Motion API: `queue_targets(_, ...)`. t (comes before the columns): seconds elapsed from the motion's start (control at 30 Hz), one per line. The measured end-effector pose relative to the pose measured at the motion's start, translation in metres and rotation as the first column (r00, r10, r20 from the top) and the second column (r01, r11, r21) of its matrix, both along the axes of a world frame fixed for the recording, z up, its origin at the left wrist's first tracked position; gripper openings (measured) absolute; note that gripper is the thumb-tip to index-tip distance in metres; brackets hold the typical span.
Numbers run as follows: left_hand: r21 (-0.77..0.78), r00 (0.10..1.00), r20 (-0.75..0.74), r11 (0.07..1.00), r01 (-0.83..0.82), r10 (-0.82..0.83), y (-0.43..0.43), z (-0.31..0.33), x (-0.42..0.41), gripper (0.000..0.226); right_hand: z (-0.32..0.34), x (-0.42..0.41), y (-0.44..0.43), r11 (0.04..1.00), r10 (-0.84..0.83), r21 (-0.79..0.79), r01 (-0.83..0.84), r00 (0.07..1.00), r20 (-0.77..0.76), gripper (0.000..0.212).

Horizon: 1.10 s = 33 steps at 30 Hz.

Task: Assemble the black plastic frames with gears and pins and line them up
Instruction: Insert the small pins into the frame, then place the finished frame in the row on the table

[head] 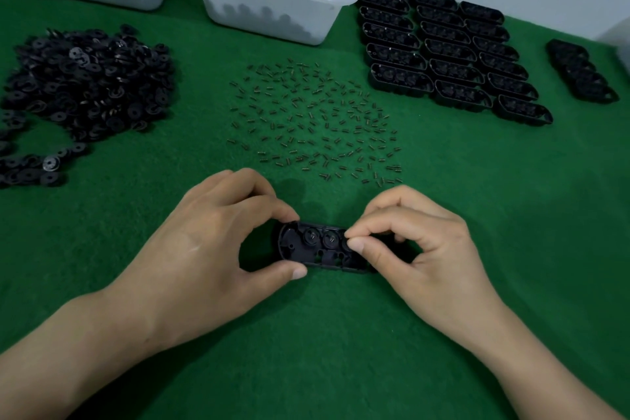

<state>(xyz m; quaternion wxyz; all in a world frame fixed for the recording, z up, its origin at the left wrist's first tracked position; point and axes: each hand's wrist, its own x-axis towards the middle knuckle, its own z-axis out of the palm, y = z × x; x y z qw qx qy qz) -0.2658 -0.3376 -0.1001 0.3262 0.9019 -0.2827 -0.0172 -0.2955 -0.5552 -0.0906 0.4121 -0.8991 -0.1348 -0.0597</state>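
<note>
2 hands met over 1 frame [317, 251] at the lower centre of the picture, lying flat on the green worktop [306, 334] with its open side up. The left hand [204, 242] gripped the frame's left end between thumb and forefinger, probably to keep it from sliding while parts went in. The right hand [419, 242] pinched at the frame's right end with thumb and forefinger, its other fingers curled. Whether a small part sat between the tips could not be told. 2 gears [320, 238] already sat in the frame's middle pockets, so the right-end pocket looked like the one being worked on.

Supplies lay in an arc within reach. A gear pile [92, 78] was at the upper left and scattered pins [313, 119] lay at the centre, spread thin, likely so that 1 could be picked at a time. 2 white bins [272, 15] stood along the top. Finished frames [450, 54] stood at the upper right in 3 tidy columns, with a shorter row [579, 72] apart at the far right. This frame probably belonged at the near end of those columns once filled.
</note>
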Motion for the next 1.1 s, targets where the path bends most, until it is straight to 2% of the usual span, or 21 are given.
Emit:
queue_targets(0.3, 0.003, 1.0, -0.003, 1.0, 0.003, -0.003, 0.0, 0.0, 0.0, 0.043, -0.001, -0.002, -0.001, 0.994, -0.001, -0.107, 0.005, 0.999, 0.044, 0.006)
queue_targets(0.5, 0.011, 1.0, -0.012, 1.0, 0.004, -0.004, 0.0, 0.001, 0.0, 0.044, 0.0, -0.004, -0.003, 0.999, 0.036, -0.033, -0.035, 0.999, 0.024, 0.014)
queue_targets(0.6, 0.011, 1.0, -0.01, 1.0, 0.001, -0.001, 0.0, 0.001, 0.0, 0.044, 0.004, -0.003, -0.007, 0.994, -0.01, 0.11, 0.015, 0.999, -0.053, 0.023)
queue_targets(0.67, 0.016, 1.0, -0.014, 1.0, 0.0, 0.0, 0.0, 0.002, 0.0, 0.045, 0.006, -0.004, -0.011, 0.989, -0.038, 0.138, 0.05, 0.996, -0.083, 0.018)
queue_targets(0.73, 0.022, 1.0, -0.017, 1.0, 0.002, -0.001, 0.0, 0.002, -0.001, 0.045, 0.007, -0.007, -0.012, 0.998, 0.0, 0.063, 0.005, 0.998, -0.068, 0.005)
queue_targets(0.9, 0.035, 1.0, -0.02, 0.999, -0.018, 0.018, -0.003, 0.008, -0.002, 0.045, 0.006, -0.013, -0.008, 0.986, 0.058, -0.15, -0.066, 0.997, -0.059, 0.02)
queue_targets(1.1, -0.05, 0.992, -0.074, 0.993, -0.11, 0.106, -0.023, 0.026, 0.0, 0.054, 0.007, -0.006, -0.024, 0.99, 0.034, -0.14, -0.031, 0.999, 0.019, 0.012)
